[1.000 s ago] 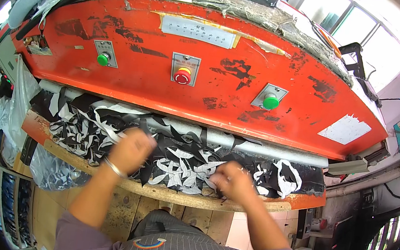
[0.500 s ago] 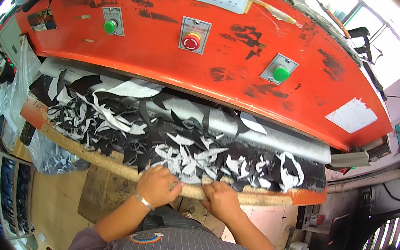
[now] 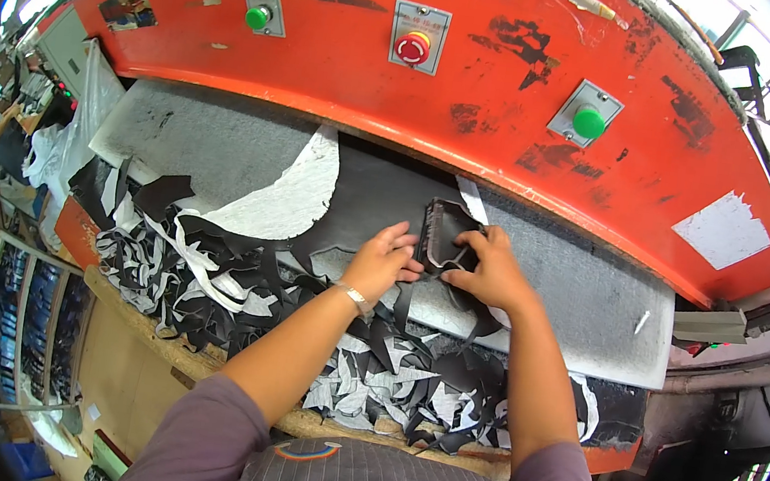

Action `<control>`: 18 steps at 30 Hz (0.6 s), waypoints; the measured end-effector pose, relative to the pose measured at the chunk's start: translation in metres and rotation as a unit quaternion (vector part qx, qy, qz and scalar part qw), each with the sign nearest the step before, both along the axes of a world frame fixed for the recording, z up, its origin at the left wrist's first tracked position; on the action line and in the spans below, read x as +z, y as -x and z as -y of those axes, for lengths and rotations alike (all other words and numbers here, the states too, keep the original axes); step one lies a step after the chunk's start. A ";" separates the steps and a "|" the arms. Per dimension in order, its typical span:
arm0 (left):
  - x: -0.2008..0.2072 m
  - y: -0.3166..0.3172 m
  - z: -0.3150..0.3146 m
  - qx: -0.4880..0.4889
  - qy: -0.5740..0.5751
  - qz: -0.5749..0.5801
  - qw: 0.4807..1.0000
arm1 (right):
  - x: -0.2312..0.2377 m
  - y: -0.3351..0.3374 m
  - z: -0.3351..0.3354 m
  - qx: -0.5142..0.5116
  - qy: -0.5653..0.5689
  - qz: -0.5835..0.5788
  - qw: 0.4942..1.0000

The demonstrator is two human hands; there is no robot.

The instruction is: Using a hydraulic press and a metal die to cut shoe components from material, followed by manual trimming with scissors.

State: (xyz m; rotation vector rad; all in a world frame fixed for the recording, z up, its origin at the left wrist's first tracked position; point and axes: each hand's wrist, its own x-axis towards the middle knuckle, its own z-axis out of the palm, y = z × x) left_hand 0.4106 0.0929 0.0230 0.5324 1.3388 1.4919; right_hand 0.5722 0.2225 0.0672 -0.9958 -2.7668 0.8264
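Observation:
A dark metal cutting die (image 3: 446,236), an open frame with a thin raised edge, stands on a black sheet of leather-like material (image 3: 373,196). My right hand (image 3: 494,268) grips the die's right side between thumb and fingers. Beside the die's left wall is my left hand (image 3: 384,262), its fingers apart and pointing toward the frame; whether the fingertips touch it I cannot tell. The sheet lies on a grey cutting pad (image 3: 581,289), with a white curved piece (image 3: 280,194) turned up at its left.
Black and white scraps (image 3: 368,378) heap along the front ledge. Behind the pad rises a red machine front (image 3: 330,61) with two green buttons (image 3: 589,122) and a red stop button (image 3: 411,48). A rack (image 3: 34,322) stands at the lower left.
Both hands have left the front ledge and moved forward over the pad. More of the grey pad and black sheet now shows, and the die is in my right hand.

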 end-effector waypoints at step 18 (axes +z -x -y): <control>0.017 -0.029 -0.008 -0.073 -0.069 0.294 0.950 | 0.017 -0.020 -0.011 0.078 0.199 -0.123 0.969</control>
